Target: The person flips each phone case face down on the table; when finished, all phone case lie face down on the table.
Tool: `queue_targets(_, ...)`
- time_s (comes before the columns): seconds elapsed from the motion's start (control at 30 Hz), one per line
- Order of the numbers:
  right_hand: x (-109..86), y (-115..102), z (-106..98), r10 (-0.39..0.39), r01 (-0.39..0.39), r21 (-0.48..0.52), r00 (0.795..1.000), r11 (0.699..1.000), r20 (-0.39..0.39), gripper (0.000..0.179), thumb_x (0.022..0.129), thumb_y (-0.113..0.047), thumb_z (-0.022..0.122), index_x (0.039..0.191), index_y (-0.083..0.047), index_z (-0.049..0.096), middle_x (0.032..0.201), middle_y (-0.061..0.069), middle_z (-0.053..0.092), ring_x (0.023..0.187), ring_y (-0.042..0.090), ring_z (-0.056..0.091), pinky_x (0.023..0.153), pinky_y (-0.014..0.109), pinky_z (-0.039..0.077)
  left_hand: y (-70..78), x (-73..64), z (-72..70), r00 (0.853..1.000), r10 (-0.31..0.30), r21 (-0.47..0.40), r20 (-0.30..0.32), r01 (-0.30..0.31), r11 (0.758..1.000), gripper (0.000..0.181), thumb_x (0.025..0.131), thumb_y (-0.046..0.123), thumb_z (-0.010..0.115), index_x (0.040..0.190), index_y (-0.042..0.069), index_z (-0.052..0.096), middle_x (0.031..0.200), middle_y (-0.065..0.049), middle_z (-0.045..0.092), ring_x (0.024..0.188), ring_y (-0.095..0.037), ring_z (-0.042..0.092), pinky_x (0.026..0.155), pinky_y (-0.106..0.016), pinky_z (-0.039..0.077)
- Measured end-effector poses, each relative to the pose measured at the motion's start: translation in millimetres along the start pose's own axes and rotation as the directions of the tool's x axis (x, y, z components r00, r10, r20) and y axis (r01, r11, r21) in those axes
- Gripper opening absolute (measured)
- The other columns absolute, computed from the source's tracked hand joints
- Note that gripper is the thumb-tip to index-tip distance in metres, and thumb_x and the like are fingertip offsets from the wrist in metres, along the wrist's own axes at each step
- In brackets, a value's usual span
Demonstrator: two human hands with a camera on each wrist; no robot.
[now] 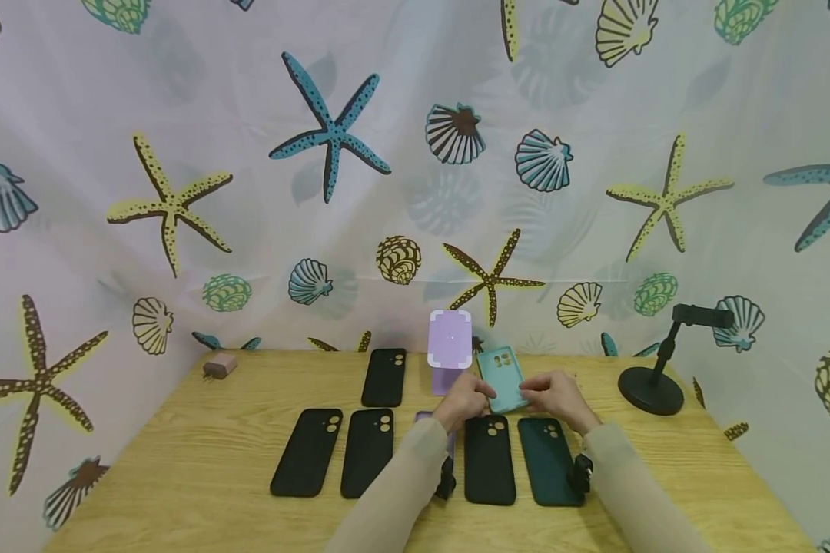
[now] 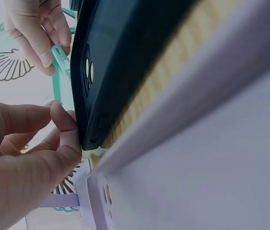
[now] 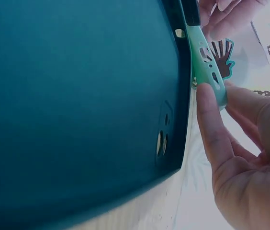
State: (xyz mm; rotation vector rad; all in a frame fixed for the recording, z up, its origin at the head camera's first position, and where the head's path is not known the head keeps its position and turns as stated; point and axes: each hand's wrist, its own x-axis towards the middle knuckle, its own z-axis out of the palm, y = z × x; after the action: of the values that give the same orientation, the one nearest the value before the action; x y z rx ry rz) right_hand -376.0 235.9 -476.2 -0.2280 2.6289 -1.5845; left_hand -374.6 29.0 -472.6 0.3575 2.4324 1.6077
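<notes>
A mint-green phone case with camera holes lies tilted at the back of the table, between both hands. My left hand pinches its lower left edge; in the left wrist view the thumb and a finger of the left hand meet at the case's end, partly hidden by a black case. At the right edge, my right hand grips the case with thumb and fingers. The right wrist view shows the right hand around one end of the mint case, its side cutouts visible.
In front lie black phone cases, a dark teal case and a purple case partly under the left arm. Another black case lies farther back. A purple stand, a black stand and a small plug stand near the patterned curtain.
</notes>
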Motion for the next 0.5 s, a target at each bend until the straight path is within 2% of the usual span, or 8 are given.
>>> queue_targets(0.07, 0.2, 0.4, 1.2, 0.019, -0.019, 0.014, 1.0, 1.0, 0.012, 0.029, 0.094, -0.006, 0.063, 0.118, 0.011, 0.065, 0.113, 0.027, 0.067, 0.081, 0.026, 0.073, 0.073, 0.036, 0.06, 0.4, -0.3, -1.1, 1.0, 0.0, 0.037, 0.008, -0.001, 0.999, 0.046, 0.078, -0.018, 0.04, 0.112, -0.009, 0.069, 0.112, -0.022, 0.064, 0.049, -0.01, 0.038, 0.048, -0.023, 0.035)
queue_targets(0.2, 0.8, 1.2, 2.3, 0.044, -0.044, 0.018, 0.998, 0.999, 0.043, 0.031, 0.094, -0.005, 0.063, 0.121, 0.012, 0.063, 0.115, 0.026, 0.065, 0.084, 0.027, 0.072, 0.075, 0.036, 0.059, -0.1, 0.8, -2.1, 1.0, -0.015, 0.088, 0.016, 0.014, 0.996, 0.048, 0.077, -0.016, 0.04, 0.114, -0.008, 0.069, 0.118, -0.021, 0.063, 0.051, -0.012, 0.031, 0.045, -0.023, 0.028)
queue_targets(0.37, 2.6, 3.0, 2.8, 0.053, -0.052, -0.018, 0.997, 0.998, 0.064, 0.03, 0.094, -0.003, 0.062, 0.12, 0.011, 0.063, 0.115, 0.027, 0.065, 0.085, 0.026, 0.071, 0.077, 0.038, 0.059, 0.6, 0.0, -3.0, 1.0, -0.019, 0.087, 0.023, 0.017, 0.996, 0.047, 0.079, -0.016, 0.04, 0.117, -0.008, 0.067, 0.127, -0.021, 0.059, 0.061, -0.014, 0.039, 0.052, -0.024, 0.037)
queue_targets(0.5, 4.1, 5.1, 3.0, 0.052, -0.047, -0.062, 0.995, 0.997, 0.082, 0.031, 0.094, -0.004, 0.062, 0.121, 0.01, 0.063, 0.116, 0.026, 0.066, 0.085, 0.023, 0.07, 0.077, 0.038, 0.058, 1.6, -0.7, -3.7, 1.0, -0.021, 0.075, 0.023, 0.019, 0.997, 0.047, 0.08, -0.017, 0.04, 0.118, -0.01, 0.066, 0.128, -0.022, 0.058, 0.06, -0.012, 0.041, 0.058, -0.024, 0.043)
